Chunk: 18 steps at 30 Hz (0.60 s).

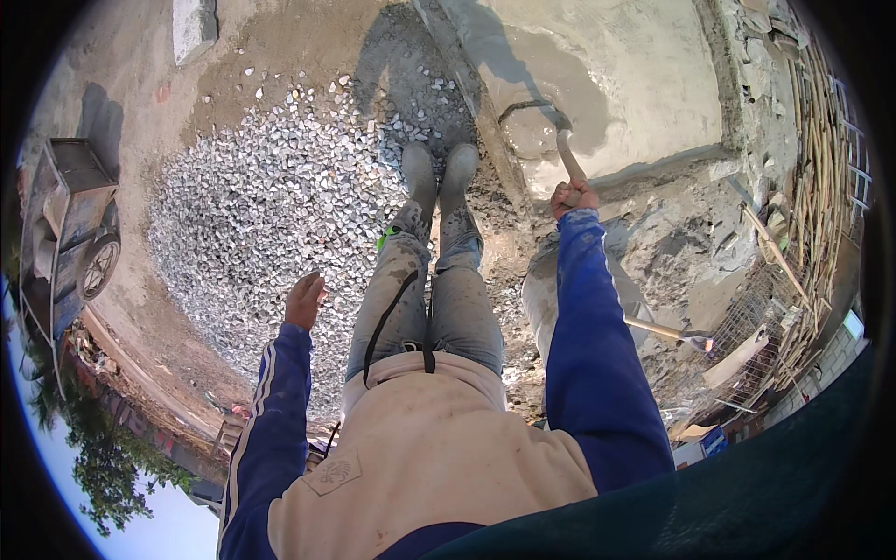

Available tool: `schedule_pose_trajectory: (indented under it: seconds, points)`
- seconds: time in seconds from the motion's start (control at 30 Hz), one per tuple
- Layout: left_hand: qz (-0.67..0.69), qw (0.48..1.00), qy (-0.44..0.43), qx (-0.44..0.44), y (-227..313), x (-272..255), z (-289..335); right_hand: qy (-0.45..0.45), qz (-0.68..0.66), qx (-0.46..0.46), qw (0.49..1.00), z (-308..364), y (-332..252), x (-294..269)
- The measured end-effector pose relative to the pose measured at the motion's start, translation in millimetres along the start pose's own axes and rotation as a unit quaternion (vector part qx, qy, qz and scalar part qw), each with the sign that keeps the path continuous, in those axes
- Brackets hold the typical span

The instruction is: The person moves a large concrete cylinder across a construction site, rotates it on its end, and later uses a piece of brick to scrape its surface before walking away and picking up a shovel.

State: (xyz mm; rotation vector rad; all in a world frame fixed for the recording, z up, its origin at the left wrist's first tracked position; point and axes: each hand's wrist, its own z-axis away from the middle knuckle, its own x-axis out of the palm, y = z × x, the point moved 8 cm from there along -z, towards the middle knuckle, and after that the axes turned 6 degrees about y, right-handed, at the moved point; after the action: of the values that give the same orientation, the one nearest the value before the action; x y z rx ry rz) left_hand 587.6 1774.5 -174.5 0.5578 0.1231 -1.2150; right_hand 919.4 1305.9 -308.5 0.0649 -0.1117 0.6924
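Observation:
My right hand (574,198) is closed around the wooden handle of what looks like a hoe (567,154), with that arm stretched forward. The tool's grey head rests in a wet patch on a pale concrete slab (653,84). Wet grey mix partly covers the blade, so its full outline is hard to make out. My left hand (304,301) hangs empty over a heap of crushed gravel (252,205), its fingers loosely spread. Between the gravel and the slab stand my grey rubber boots (439,173), smeared with mud.
Left of the gravel stands a wheeled metal cart (79,224). A concrete block (194,28) lies at the far left. Beyond my right arm are a wooden-handled tool (667,329), wire mesh (747,331) and bamboo poles (812,196). A raised edge (485,112) borders the slab.

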Motion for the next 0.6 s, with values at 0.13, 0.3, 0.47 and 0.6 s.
schedule_pose_trajectory:
  seconds: [0.13, 0.3, 0.47, 0.6]
  points:
    - [-0.033, 0.999, 0.012, 0.039, 11.5, -4.0, -5.2, 0.027, 0.087, -0.07, 0.993, 24.1, 9.7, -21.6]
    - [0.023, 0.999, -0.027, -0.001, 14.6, 8.4, -5.0, 0.287, 0.702, -0.15, 0.634, 58.7, 15.9, -110.6]
    - [0.039, 0.997, -0.066, 0.029, 33.5, 26.6, -18.9, 0.265, 0.899, -0.135, 0.321, 95.4, -2.6, -103.3]
    - [0.007, 0.997, -0.063, 0.04, 57.0, 31.4, -19.6, 0.212, 0.894, -0.168, 0.358, 55.1, 62.6, -99.4]
